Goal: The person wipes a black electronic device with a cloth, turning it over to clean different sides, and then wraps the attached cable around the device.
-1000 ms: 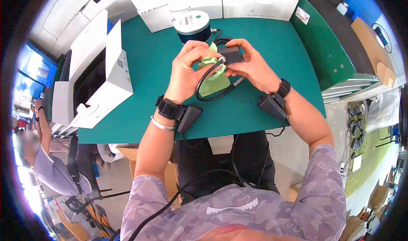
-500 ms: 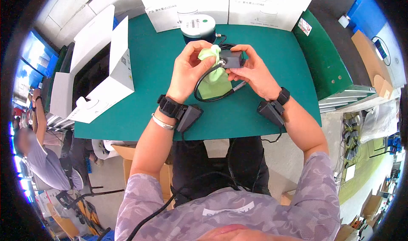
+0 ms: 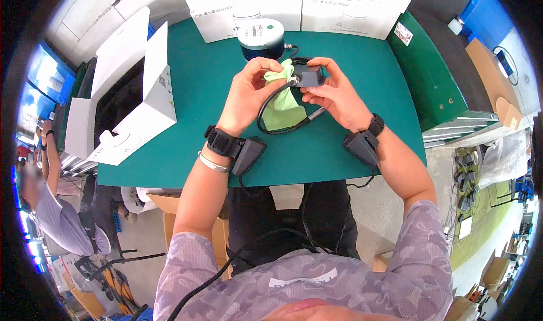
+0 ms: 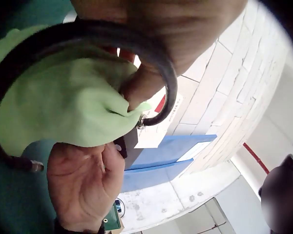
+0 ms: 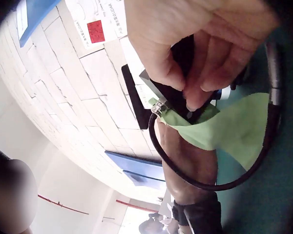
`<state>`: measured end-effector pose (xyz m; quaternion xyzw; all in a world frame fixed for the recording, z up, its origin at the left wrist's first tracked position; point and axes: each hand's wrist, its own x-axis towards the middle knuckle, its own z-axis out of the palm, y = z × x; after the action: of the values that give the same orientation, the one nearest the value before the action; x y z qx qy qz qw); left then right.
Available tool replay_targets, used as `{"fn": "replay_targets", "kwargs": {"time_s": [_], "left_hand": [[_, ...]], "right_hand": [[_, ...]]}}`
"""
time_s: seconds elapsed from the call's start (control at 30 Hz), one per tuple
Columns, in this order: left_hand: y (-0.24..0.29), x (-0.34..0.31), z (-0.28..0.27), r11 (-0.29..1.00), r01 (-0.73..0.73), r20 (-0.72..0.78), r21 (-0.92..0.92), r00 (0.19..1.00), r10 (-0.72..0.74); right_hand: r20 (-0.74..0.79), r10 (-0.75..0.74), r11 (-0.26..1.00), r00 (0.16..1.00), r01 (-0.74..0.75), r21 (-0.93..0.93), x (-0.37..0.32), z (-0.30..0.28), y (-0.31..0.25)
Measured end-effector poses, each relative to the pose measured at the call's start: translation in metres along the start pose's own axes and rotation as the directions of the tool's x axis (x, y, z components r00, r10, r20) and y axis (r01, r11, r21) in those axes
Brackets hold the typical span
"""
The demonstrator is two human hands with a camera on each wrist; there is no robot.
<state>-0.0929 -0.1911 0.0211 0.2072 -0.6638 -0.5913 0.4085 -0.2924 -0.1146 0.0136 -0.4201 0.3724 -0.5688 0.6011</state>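
In the head view my left hand (image 3: pixel 244 100) pinches a light green cloth (image 3: pixel 284 110) between thumb and fingers, against the connector side of a small black box (image 3: pixel 309 78). My right hand (image 3: pixel 342 99) grips that box from its other side, thumb below and fingers above. From the box's metal connector (image 5: pixel 158 108) a thick black cable (image 3: pixel 261 116) loops down round the hanging cloth to a free metal end (image 4: pixel 36 166). Behind the hands stands a round sensor (image 3: pixel 261 37) with a white top and dark band, a cable at its side.
White lidar cartons (image 3: pixel 356 15) line the back of the green table (image 3: pixel 215 151). An opened white box (image 3: pixel 155 114) lies at the left, and a green metal case (image 3: pixel 427 75) stands at the right. Another person (image 3: pixel 62 216) is off to the far left.
The cloth, bunched beside the connector earlier, now hangs longer and flatter from my left fingers, which have shifted along it. My right hand keeps its grip on the box. The head view has tilted slightly.
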Motion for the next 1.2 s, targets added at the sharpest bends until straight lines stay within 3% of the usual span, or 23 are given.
{"fn": "replay_targets", "kwargs": {"time_s": [0.07,0.13,0.23,0.47,0.53,0.67,0.83,1.2], "left_hand": [[0.000,0.000,0.000,1.000,-0.016,0.017,0.023,1.000,0.016],[0.001,-0.001,0.001,0.980,-0.085,0.068,0.182,0.995,0.074],[-0.001,-0.002,0.000,0.978,-0.070,0.087,0.195,0.995,0.053],[0.000,-0.001,-0.003,0.997,-0.074,0.132,-0.014,0.988,0.075],[0.002,-0.002,-0.004,0.998,-0.016,0.128,-0.065,0.992,0.024],[0.003,-0.003,-0.004,0.998,-0.043,0.111,-0.039,0.993,0.047],[0.003,-0.003,-0.002,0.997,0.025,0.065,-0.075,0.998,-0.021],[0.007,-0.002,-0.002,1.000,-0.006,0.104,0.014,0.995,0.004]], "right_hand": [[-0.004,0.012,1.000,1.000,-0.012,0.009,0.000,0.001,-0.002],[-0.007,0.024,1.000,1.000,-0.024,0.017,0.000,0.000,-0.001],[0.055,0.037,0.996,0.998,-0.041,0.084,0.000,-0.004,0.002],[0.072,0.045,0.998,0.996,-0.047,0.030,-0.001,-0.003,-0.001],[0.074,0.049,0.998,0.996,-0.051,0.026,-0.002,-0.001,-0.003],[0.069,0.045,0.999,0.997,-0.046,0.021,-0.003,0.001,-0.002],[0.087,0.025,0.999,0.996,-0.027,0.023,-0.001,0.000,0.000],[0.059,0.045,0.997,0.997,-0.048,0.053,-0.003,0.000,-0.002]]}}
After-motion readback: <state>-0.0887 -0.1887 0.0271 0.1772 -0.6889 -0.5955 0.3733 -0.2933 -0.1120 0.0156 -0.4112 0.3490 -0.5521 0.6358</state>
